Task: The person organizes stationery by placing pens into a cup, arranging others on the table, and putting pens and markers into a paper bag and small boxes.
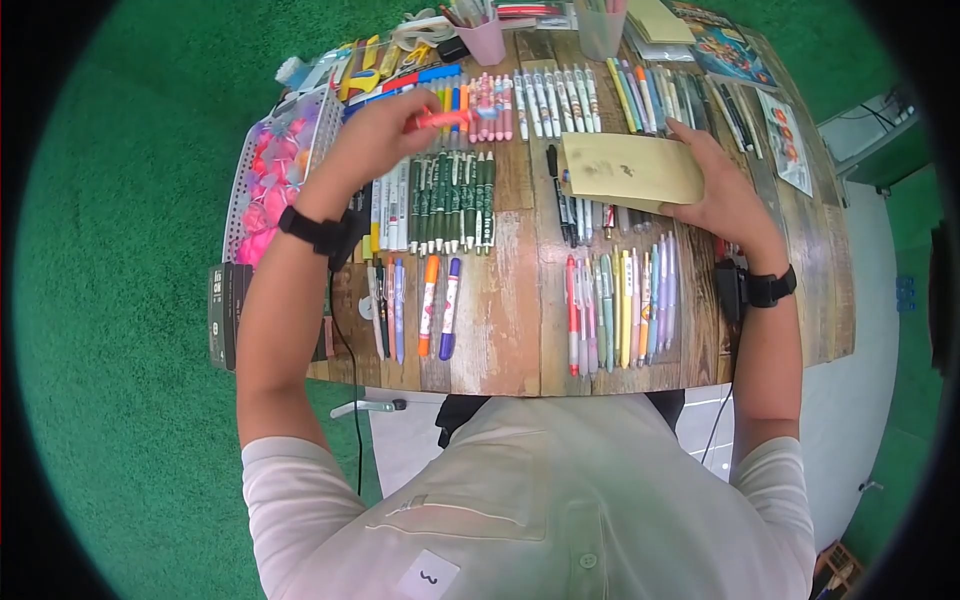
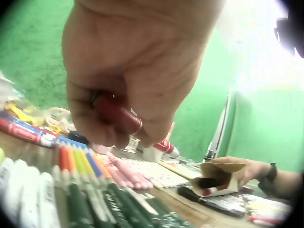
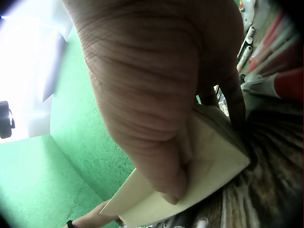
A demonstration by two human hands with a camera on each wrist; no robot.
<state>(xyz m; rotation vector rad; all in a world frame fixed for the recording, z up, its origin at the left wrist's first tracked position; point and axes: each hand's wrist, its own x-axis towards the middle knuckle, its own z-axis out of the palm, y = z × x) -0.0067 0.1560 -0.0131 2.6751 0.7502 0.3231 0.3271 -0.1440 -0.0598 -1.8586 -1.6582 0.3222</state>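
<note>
The left hand (image 1: 378, 135) grips a red marker (image 1: 445, 119) above the rows of pens at the back left; in the left wrist view the fingers curl round the red marker (image 2: 118, 114). At the right, the right hand (image 1: 722, 185) holds a tan paper pouch (image 1: 632, 170) between thumb and fingers, its mouth facing left. The left wrist view shows dark and red pen ends inside the pouch (image 2: 232, 183). In the right wrist view the thumb presses on the side of the pouch (image 3: 209, 161).
Green pens (image 1: 452, 200) lie in a row at centre left, pastel pens (image 1: 625, 310) at the front right. An orange marker (image 1: 427, 305) and a purple marker (image 1: 450, 308) lie in front. A white basket (image 1: 323, 135) stands at the left, a pink cup (image 1: 483, 43) at the back.
</note>
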